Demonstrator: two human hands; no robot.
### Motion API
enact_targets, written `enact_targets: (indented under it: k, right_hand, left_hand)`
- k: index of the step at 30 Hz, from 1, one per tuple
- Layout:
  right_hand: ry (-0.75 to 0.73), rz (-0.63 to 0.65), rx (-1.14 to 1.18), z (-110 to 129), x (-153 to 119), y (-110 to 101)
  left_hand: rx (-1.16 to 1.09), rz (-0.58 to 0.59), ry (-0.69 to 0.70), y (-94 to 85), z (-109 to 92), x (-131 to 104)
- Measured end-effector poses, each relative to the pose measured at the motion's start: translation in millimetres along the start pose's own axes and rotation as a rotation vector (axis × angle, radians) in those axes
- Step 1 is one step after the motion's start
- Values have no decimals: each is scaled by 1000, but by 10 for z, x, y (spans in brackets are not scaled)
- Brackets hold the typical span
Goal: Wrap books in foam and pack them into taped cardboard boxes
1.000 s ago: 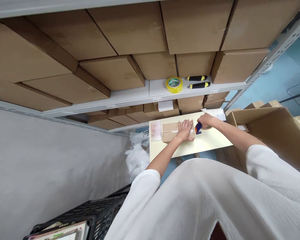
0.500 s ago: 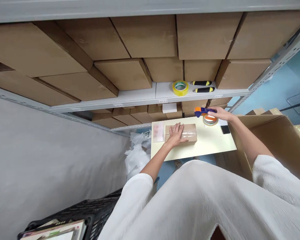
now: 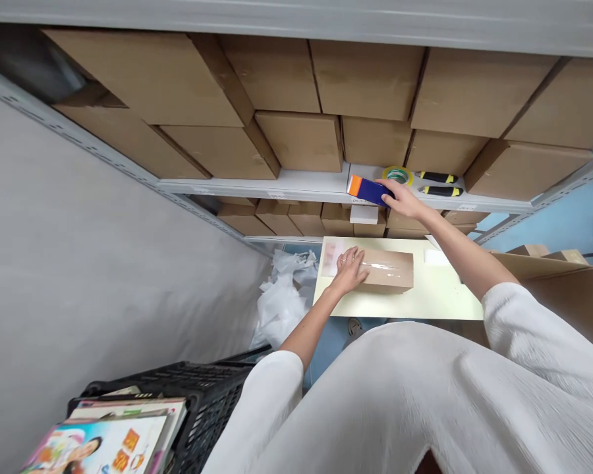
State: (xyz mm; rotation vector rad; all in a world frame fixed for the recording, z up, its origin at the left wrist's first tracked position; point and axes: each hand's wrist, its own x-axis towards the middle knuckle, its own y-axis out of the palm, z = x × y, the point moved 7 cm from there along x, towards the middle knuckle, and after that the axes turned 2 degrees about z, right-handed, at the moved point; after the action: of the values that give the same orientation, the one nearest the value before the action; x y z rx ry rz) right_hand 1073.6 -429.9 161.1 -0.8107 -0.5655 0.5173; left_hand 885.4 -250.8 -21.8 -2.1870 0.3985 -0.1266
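Observation:
My right hand (image 3: pixel 400 199) is closed around a blue and orange tape dispenser (image 3: pixel 368 189), raised at the front edge of the shelf. The dispenser's orange end points left; the tape roll is hidden. My left hand (image 3: pixel 348 271) lies on the left end of a small cardboard box (image 3: pixel 388 266), fingers apart. A shiny strip of clear tape runs along the top of this box. Under the box is a pale yellow board (image 3: pixel 445 296), with a pinkish printed sheet (image 3: pixel 331 257) partly behind my left fingers.
On the shelf (image 3: pixel 306 181) are a yellow tape roll (image 3: pixel 398 175) and two black and yellow utility knives (image 3: pixel 439 191). Cardboard boxes (image 3: pixel 366 79) fill the rack. A large open carton (image 3: pixel 568 296) stands right; white plastic bags (image 3: pixel 281 303) and a black crate (image 3: pixel 212 401) with magazines are left.
My right hand has lifted the tape dispenser up and left from over the board to the shelf edge. My left hand has shifted towards the box's left end. The view has turned left.

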Motion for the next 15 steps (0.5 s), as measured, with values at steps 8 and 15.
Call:
enact_targets:
  k: [8,15]
  right_hand:
    - [-51,95,-416,-145,699,435]
    - [-56,106,-496,-214,799,502]
  left_hand:
    - [-69,20,-5,-2,100,-75]
    - [-97,70,-4,51,189,-105]
